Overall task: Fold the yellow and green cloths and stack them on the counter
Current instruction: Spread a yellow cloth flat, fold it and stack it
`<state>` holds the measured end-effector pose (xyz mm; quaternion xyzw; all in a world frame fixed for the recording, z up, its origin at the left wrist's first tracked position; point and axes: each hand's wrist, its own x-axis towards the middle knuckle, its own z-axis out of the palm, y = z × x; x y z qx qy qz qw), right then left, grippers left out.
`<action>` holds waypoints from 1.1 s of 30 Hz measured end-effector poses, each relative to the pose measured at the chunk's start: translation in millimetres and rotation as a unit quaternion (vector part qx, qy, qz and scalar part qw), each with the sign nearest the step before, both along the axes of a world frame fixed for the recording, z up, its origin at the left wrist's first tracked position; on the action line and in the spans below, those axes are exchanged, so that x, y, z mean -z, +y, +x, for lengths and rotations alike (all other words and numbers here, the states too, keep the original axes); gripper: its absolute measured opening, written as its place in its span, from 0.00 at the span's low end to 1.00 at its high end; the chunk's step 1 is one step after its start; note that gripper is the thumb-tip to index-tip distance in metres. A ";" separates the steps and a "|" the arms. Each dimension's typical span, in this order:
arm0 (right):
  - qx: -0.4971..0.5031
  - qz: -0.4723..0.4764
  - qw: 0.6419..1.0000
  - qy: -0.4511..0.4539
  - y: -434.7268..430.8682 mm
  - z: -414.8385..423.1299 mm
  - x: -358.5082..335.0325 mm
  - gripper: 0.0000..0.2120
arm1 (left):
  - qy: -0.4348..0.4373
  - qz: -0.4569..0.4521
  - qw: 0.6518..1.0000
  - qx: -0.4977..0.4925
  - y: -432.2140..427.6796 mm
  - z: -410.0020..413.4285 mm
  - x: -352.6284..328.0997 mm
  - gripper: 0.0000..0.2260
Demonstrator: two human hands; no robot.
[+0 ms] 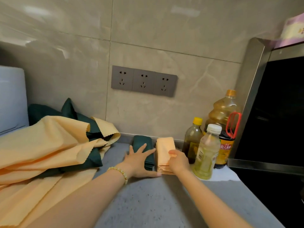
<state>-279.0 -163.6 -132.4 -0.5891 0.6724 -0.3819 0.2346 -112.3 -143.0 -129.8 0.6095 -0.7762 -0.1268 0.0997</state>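
Yellow folded stack (164, 145) at centre frame on grey counter (156, 203), just beside folded green stack (141, 143) on its left. Right hand (179, 162) grips yellow stack's near right corner, thumb on top. Left hand (139, 162) lies flat, fingers spread straight over green stack. Unfolded cloths (49, 145) heaped left; bottles (207, 153) right.

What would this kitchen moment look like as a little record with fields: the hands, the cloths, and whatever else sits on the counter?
Left hand: fingers spread flat on the folded green cloths
Right hand: grips the folded yellow stack, beside the green one
Unfolded pile: yellow and green cloths heaped at the left
Counter: grey, speckled
Bottles: clustered right of the yellow stack
Wall: three sockets in a row
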 end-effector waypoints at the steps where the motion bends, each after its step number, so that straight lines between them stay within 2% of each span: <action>1: -0.007 -0.005 1.000 0.005 0.2 1.4 0.5 0.19 | 0.015 -0.010 1.000 0.004 -1.7 2.3 3.1 0.45; 7: -0.038 -0.002 0.999 -0.025 0.8 4.0 3.9 0.20 | 0.045 -0.054 0.997 0.014 -4.9 5.2 12.8 0.40; 10: -0.050 0.002 0.999 -0.019 -0.1 1.6 5.2 0.20 | 0.034 -0.063 0.997 0.013 -5.8 4.9 13.8 0.41; 13: -0.061 -0.007 0.998 -0.001 5.4 -1.8 3.0 0.19 | 0.042 -0.056 0.998 0.006 -1.8 3.6 11.0 0.44; 16: -0.057 -0.060 0.995 0.060 15.2 0.3 -7.5 0.17 | 0.048 -0.076 0.996 0.005 6.9 9.1 -0.6 0.46; 21: -0.108 -0.155 0.976 0.109 40.3 24.3 -44.7 0.15 | -0.034 -0.221 0.974 0.027 39.6 58.3 -54.0 0.36; 25: -0.188 -0.165 0.965 0.075 59.9 71.3 -80.0 0.14 | -0.038 -0.291 0.955 -0.041 70.4 133.6 -90.5 0.30; 28: -0.252 -0.137 0.954 0.085 73.2 119.7 -96.9 0.17 | -0.025 -0.250 0.957 -0.144 85.2 197.1 -94.2 0.31; 30: -0.290 -0.080 0.951 0.069 77.2 151.3 -99.4 0.22 | -0.008 -0.198 0.957 -0.211 88.1 230.0 -86.8 0.31; 33: -0.320 0.015 0.947 0.035 75.2 195.0 -96.0 0.29 | 0.054 -0.136 0.956 -0.256 88.1 267.1 -67.6 0.28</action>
